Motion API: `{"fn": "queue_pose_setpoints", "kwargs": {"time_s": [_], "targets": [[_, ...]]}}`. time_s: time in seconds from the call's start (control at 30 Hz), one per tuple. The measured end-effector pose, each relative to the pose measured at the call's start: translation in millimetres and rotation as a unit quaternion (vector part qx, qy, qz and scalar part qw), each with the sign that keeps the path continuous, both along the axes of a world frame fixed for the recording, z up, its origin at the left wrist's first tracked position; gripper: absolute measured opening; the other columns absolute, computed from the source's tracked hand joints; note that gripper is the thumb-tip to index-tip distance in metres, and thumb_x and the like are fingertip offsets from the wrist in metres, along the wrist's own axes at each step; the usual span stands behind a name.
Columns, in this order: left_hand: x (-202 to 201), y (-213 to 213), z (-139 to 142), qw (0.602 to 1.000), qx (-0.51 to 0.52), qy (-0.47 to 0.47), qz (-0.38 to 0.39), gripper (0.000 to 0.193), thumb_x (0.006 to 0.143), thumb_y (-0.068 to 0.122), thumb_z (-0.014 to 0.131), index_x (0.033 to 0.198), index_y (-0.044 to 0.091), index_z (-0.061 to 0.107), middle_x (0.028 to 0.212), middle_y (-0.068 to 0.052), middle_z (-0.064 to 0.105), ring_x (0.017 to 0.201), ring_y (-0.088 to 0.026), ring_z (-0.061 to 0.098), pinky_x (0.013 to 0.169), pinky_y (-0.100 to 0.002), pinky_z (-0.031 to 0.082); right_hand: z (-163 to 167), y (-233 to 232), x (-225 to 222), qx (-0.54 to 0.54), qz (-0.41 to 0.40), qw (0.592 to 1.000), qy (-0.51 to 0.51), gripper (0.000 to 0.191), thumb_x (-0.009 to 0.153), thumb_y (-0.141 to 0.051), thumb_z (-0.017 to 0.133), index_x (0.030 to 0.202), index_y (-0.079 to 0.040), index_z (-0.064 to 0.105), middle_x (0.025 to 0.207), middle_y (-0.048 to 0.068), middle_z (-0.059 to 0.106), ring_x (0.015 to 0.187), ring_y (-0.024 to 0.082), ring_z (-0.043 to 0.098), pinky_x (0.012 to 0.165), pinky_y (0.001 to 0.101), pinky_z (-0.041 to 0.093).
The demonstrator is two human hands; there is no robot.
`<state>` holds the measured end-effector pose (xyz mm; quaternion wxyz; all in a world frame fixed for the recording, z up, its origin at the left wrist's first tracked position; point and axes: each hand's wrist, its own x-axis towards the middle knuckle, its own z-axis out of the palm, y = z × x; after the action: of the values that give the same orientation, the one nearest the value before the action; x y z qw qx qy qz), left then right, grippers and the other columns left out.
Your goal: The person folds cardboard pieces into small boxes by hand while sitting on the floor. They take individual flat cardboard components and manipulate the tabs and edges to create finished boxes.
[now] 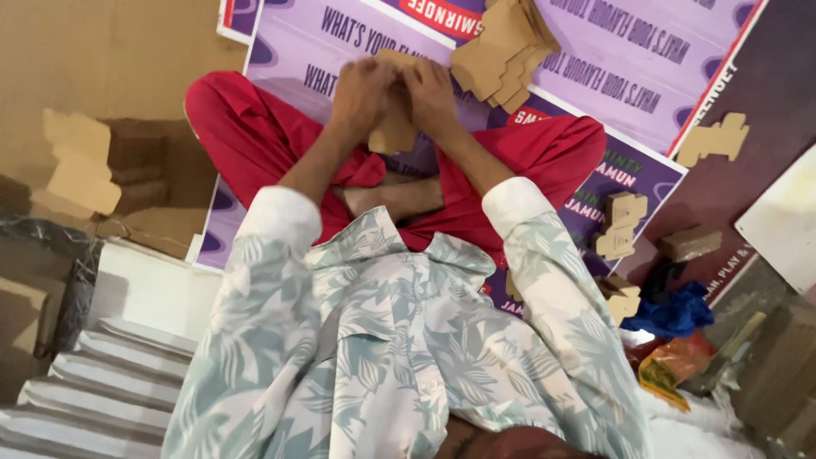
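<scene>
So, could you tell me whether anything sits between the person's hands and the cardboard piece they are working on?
Nothing visible does. The left hand and right hand both already grip the cardboard piece directly, above the crossed legs in red trousers. The stack of cardboard blanks lies just beyond the hands, apart from them.

Pale leaf-print shirt (pixel 399 340), white cuffs, red trousers (pixel 255 127).
</scene>
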<state>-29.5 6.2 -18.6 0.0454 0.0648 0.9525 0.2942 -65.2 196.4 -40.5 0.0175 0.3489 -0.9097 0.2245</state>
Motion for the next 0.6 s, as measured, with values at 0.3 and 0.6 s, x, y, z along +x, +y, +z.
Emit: {"fn": "queue_pose_setpoints", "kwargs": {"time_s": [0.3, 0.6], "targets": [[-18.9, 5.5, -16.2, 0.988, -0.067, 0.134, -0.041, 0.049, 0.068, 0.007, 0.075, 0.117, 0.005, 0.067, 0.12, -0.016, 0.064, 0.109, -0.037, 0.058, 0.087, -0.047, 0.048, 11.1, 82.9, -63.5, -0.062, -0.306, 0.924, 0.222, 0.036, 0.101, -0.021, 0.054, 0.13, 0.0, 0.061, 0.125, 0.022, 0.064, 0.116, 0.042, 0.057, 0.102, 0.0515, 0.044], [-13.6, 12.6, -14.8, 0.982, -0.105, 0.15, -0.056, 0.046, 0.078, 0.004, 0.067, 0.124, 0.005, 0.064, 0.117, -0.013, 0.066, 0.113, -0.032, 0.059, 0.094, -0.044, 0.046, 9.8, 6.4, -6.1, -0.078, -0.013, 0.993, 0.087, 0.046, 0.072, -0.008, 0.074, 0.118, -0.006, 0.067, 0.114, 0.007, 0.063, 0.108, 0.03, 0.058, 0.092, 0.0424, 0.047]]}}
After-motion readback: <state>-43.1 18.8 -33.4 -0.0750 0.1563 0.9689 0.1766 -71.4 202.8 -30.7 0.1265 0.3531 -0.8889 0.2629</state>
